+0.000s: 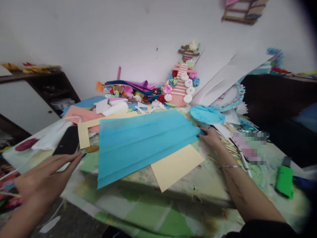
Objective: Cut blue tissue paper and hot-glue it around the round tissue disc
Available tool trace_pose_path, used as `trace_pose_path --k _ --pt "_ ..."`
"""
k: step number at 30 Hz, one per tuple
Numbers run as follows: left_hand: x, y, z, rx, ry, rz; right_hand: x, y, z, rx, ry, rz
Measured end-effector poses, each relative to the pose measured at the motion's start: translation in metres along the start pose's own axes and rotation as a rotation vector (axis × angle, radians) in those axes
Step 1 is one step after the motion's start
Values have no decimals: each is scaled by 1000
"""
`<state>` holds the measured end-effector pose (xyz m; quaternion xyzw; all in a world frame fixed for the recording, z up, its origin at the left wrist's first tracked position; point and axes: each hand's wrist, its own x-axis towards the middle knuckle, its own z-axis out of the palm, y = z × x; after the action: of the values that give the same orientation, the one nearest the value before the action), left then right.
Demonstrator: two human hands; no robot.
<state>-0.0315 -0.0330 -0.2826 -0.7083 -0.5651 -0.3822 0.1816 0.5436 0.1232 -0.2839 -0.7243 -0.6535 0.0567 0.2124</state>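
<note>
A large creased blue paper sheet (143, 142) lies across the middle of the table. My right hand (210, 136) rests at its right corner, fingertips pinching the edge. My left hand (44, 180) hovers at the lower left with fingers stretched out flat, holding nothing, its fingertips close to a black flat object (68, 142). A pale yellow card (175, 165) lies partly under the blue sheet's lower edge.
A heap of coloured paper scraps (128, 91) and a pink paper-flower ornament (182, 86) stand at the back by the wall. A blue paper disc (206, 114), white sheets (223, 79) and a green lighter (284, 180) lie to the right. A dark shelf (49, 86) stands left.
</note>
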Motion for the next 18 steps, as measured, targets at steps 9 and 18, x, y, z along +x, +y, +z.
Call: trace_pose_path --k 9,18 --pt "154 132 95 -112 -1 -139 -14 -10 -7 91 169 -43" --pt "219 127 187 -135 -553 44 -20 -21 -10 149 204 -87"
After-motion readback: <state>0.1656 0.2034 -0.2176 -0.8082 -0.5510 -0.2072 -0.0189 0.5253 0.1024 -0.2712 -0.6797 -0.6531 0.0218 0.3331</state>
